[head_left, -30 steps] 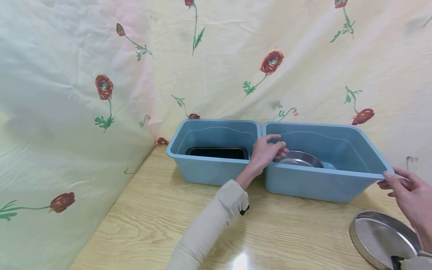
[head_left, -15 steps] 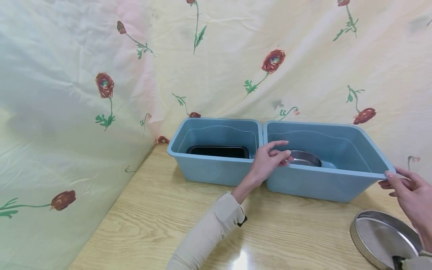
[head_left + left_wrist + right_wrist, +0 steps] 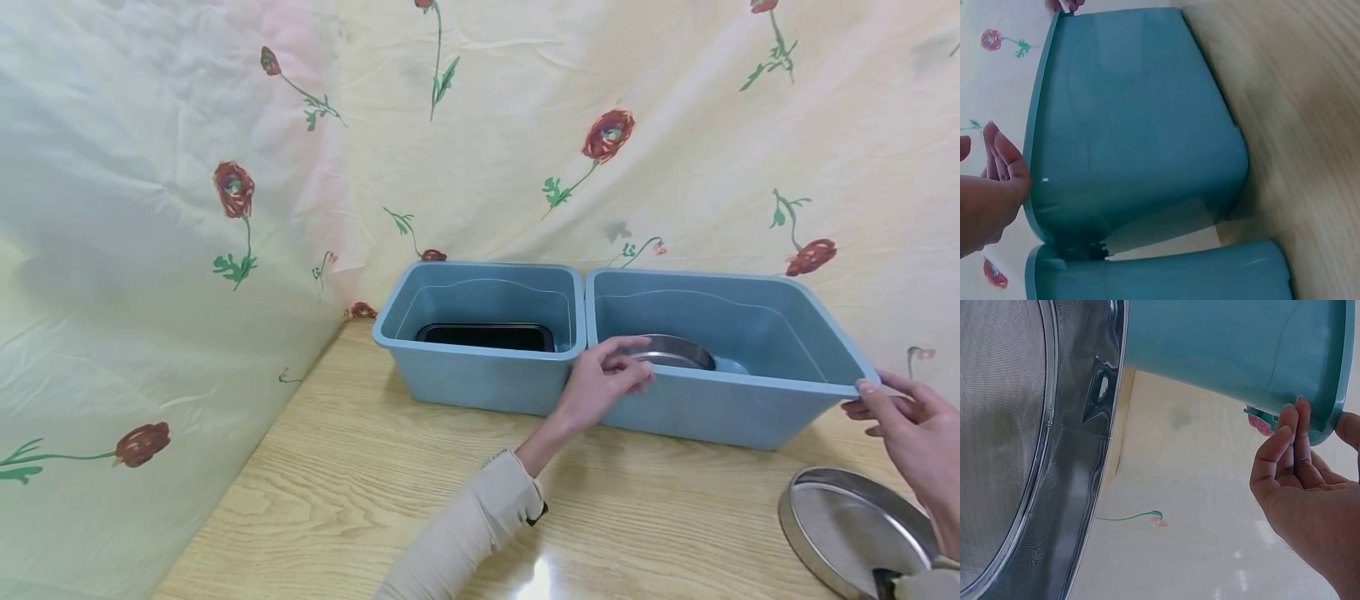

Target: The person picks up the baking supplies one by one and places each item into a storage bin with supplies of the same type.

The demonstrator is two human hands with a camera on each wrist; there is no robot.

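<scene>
Two blue plastic bins stand side by side in the head view, a left bin [image 3: 480, 379] and a right bin [image 3: 690, 408]. At the right bin's front rim, near its left corner, is my left hand [image 3: 596, 387], fingers loosely bent, thumb apart and nothing between them. My right hand [image 3: 911, 425] pinches that bin's right front corner, the thumb over the rim and the fingers [image 3: 1288, 440] beneath it. A round, shallow metal dish [image 3: 678, 352] lies inside the right bin, partly hidden by the front wall and the left hand.
A round metal sieve [image 3: 847, 521] lies on the wooden table [image 3: 337, 467] under the right forearm; its mesh [image 3: 997, 425] fills the right wrist view's left side. A black rectangular pan [image 3: 487, 337] sits in the left bin. Flowered cloth [image 3: 480, 150] hangs behind.
My left hand has come down and slightly right, from over the right bin's left end to its front rim. My right hand keeps its grip on the corner.
</scene>
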